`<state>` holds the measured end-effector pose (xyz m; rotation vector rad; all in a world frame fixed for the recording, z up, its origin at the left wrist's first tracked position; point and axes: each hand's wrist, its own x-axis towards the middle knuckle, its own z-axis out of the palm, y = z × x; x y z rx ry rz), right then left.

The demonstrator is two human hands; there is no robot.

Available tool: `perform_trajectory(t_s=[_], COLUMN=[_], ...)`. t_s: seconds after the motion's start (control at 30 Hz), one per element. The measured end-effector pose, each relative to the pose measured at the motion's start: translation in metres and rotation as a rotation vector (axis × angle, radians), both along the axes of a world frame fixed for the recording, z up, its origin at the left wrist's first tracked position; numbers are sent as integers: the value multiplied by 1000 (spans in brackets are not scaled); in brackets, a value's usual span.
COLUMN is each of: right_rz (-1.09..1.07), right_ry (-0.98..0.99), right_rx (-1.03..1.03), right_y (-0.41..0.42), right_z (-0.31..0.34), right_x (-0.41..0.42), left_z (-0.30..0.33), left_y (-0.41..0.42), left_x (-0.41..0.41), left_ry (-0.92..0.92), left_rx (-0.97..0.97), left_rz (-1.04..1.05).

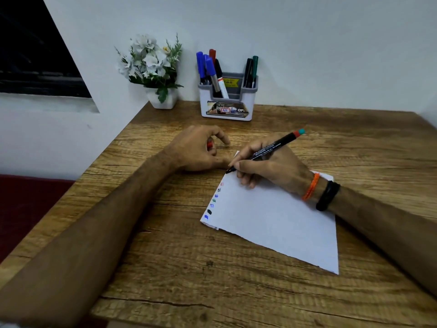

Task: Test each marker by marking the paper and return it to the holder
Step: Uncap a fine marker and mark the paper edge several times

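- Marks [214, 200] (seven or so) are already lining the paper [272, 216] edge on the bench [165, 256].
- My right hand [267, 166] is gripping a marker [264, 151], tip at the paper.
- My left hand [198, 147] is curling shut around its red cap [209, 145], I judge.
- I'm reckoning the holder [225, 100] awaits this marker's return.

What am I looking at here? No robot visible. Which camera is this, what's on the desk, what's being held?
There is no machine: a person works with bare hands, and the single picture comes from a camera worn on their head, looking forward and down.

The right hand holds a black marker, tip at the top corner of a white paper whose left edge carries a column of small colour test marks. The left hand is curled around something small and red, probably the cap.

On the wooden table, against the wall, stand a holder full of markers and a pot of white flowers.
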<state>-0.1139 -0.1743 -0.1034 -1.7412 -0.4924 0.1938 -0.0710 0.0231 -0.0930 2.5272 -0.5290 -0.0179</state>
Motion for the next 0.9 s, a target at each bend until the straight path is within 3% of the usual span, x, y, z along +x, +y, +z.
perform_trajectory(t_s=[0.9], right_rz=[-40], right_ry=[-46], right_rx=[-148], right_y=[5], right_z=[-1], right_x=[-6], left_z=[3], left_y=[4], left_x=[0], left_ry=[66], left_rx=[-1], left_rz=[-70])
